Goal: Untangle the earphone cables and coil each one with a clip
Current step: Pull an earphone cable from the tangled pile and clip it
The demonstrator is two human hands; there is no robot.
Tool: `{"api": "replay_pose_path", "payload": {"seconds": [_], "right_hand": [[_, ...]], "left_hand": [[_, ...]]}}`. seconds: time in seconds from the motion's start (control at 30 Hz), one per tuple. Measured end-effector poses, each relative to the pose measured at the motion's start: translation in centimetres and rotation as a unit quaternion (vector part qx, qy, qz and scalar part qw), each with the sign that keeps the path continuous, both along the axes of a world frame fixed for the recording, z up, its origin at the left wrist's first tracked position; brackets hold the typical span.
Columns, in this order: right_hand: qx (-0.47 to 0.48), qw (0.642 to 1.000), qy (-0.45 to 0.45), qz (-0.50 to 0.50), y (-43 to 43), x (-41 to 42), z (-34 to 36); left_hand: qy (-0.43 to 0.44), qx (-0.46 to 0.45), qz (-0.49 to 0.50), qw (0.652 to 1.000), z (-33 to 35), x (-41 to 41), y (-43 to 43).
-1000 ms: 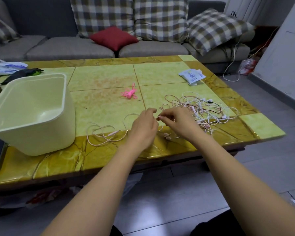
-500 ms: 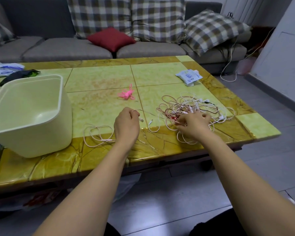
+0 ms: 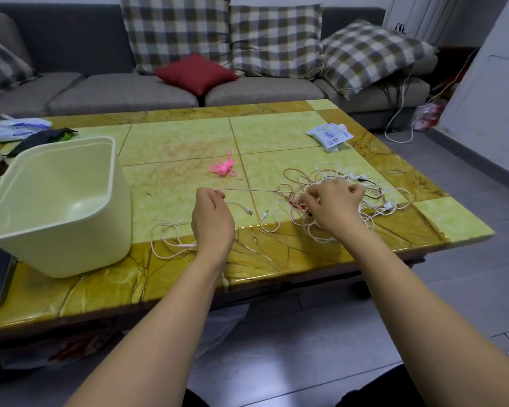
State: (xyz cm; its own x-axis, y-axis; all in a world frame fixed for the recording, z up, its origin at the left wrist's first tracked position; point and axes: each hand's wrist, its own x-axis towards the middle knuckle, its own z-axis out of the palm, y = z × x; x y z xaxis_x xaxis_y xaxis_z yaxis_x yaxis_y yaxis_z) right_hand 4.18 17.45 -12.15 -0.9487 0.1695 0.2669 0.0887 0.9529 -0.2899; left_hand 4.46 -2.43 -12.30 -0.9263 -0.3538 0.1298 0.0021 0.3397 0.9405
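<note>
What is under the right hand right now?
The tangled pile of earphone cables lies on the table under the right hand, whose fingers curl into it. Strands beneath the palm are covered, so which one it grips cannot be told.

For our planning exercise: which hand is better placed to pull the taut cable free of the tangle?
Left: the left hand pinches the cable, while the right hand grips the tangle, anchoring it.

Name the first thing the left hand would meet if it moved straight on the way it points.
Probably the pink clips, lying ahead of the left hand; the alignment is approximate and depth unclear.
</note>
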Motion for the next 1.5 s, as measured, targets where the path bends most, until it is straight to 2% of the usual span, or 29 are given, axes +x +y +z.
{"api": "replay_pose_path", "payload": {"seconds": [0.1,0.17,0.23,0.27,0.37,0.43,0.5,0.57,0.63,0.73,0.77,0.83,0.93,1.0,1.07,1.23,1.5], "right_hand": [[-0.028,0.994,0.106,0.03,-0.4,0.4,1.5],[-0.073,0.993,0.067,0.061,-0.6,0.5,1.4],[-0.173,0.981,0.013,0.085,-0.5,0.8,0.8],[-0.206,0.975,0.022,0.082,-0.4,0.8,0.8],[-0.2,0.977,0.064,0.045,-0.1,0.6,1.3],[-0.188,0.981,0.027,0.048,-0.3,0.7,1.4],[-0.21,0.974,-0.017,0.086,-0.4,0.7,0.7],[-0.203,0.973,-0.038,0.105,-0.7,0.8,0.2],[-0.157,0.981,-0.036,0.112,-1.2,0.8,0.0],[-0.12,0.983,-0.03,0.134,-1.8,0.9,-0.2],[-0.111,0.983,-0.034,0.144,-2.0,1.0,-0.4],[-0.088,0.982,-0.045,0.16,-2.2,1.2,-0.6],[-0.102,0.979,-0.055,0.171,-1.8,1.4,-0.6],[-0.139,0.973,-0.08,0.169,-1.2,1.5,-0.9],[-0.127,0.975,-0.083,0.163,-0.6,1.5,-1.2],[-0.221,0.966,0.037,0.132,0.8,1.3,-0.1],[-0.285,0.948,0.006,0.144,0.7,1.7,-0.4]], "left_hand": [[-0.056,-0.014,0.004,0.998,-0.6,-0.2,-0.2],[-0.082,-0.018,-0.008,0.996,-1.1,-0.3,-0.2],[-0.098,-0.023,-0.011,0.995,-1.2,-0.4,-0.3],[-0.102,-0.023,-0.009,0.994,-1.2,-0.4,-0.3],[-0.097,-0.002,0.003,0.995,-1.1,-0.5,-0.6],[-0.104,-0.016,0.011,0.994,-0.9,-0.4,-0.6],[-0.125,-0.099,0.012,0.987,-0.7,-0.2,-0.3],[-0.105,-0.245,-0.002,0.964,-0.9,0.3,0.1],[-0.01,-0.325,-0.042,0.945,-0.9,0.7,0.9],[0.099,-0.375,-0.163,0.907,-0.9,1.1,2.4],[0.098,-0.375,-0.198,0.9,-1.0,1.2,2.9],[0.045,-0.333,-0.243,0.91,-1.4,1.3,3.5],[-0.026,-0.328,-0.24,0.914,-1.6,1.0,3.3],[-0.027,-0.317,-0.227,0.921,-1.6,0.7,3.0],[-0.016,-0.274,-0.202,0.94,-1.5,0.6,2.9],[-0.032,-0.181,-0.163,0.969,-1.0,0.5,2.9],[-0.053,-0.075,-0.146,0.985,-1.1,0.3,3.2]]}}
